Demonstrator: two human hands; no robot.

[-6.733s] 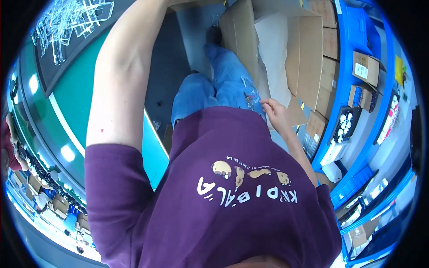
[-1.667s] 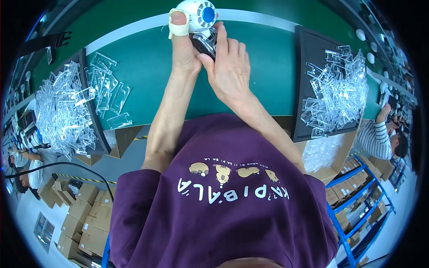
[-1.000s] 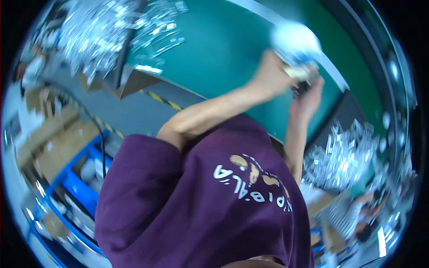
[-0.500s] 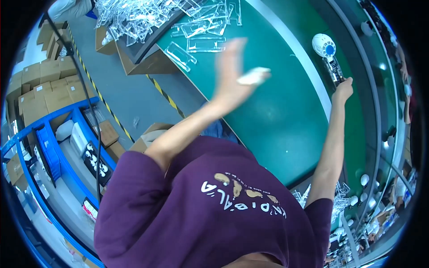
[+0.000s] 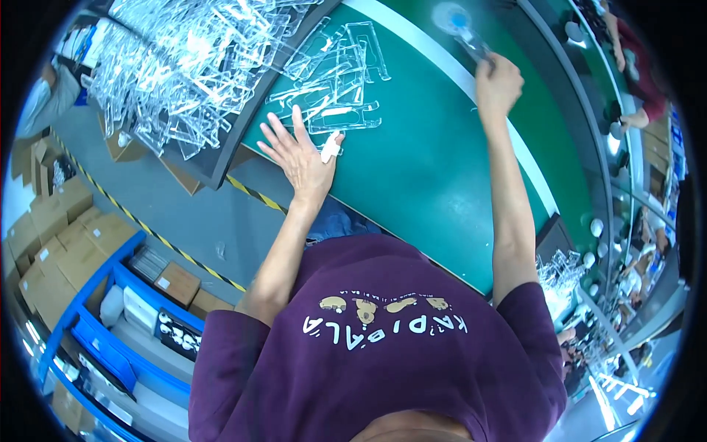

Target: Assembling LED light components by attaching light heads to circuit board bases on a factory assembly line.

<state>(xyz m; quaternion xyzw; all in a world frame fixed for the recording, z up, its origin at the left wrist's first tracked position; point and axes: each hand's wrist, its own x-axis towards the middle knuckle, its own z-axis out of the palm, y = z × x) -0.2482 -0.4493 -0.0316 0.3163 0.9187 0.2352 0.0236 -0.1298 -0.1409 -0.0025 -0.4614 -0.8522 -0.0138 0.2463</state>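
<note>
- Hands are well apart: the right hand [image 5: 501, 85] is clamped around the lower end of a device [image 5: 453, 20], while the left hand [image 5: 302, 166] has its fingers fanned out.
- That device, blurred, has a round white head with a blue centre; it is beyond the white strip [image 5: 526, 173], over the green belt [image 5: 563, 140]. Whether it touches the belt, I cannot tell.
- White wrap [image 5: 330, 149] covers the left thumb, just beside loose clear frames [image 5: 346, 112] on the green table [image 5: 412, 169]; contact is unclear.
- Beyond them, a dark tray [image 5: 237, 144] bears a heap of clear pieces [image 5: 184, 81].
- A second heap [image 5: 557, 283] lies near the right elbow.
- Cartons [image 5: 59, 236] and a blue rack [image 5: 110, 272] stand at lower left.
- Someone in red [image 5: 639, 62] is at upper right.
</note>
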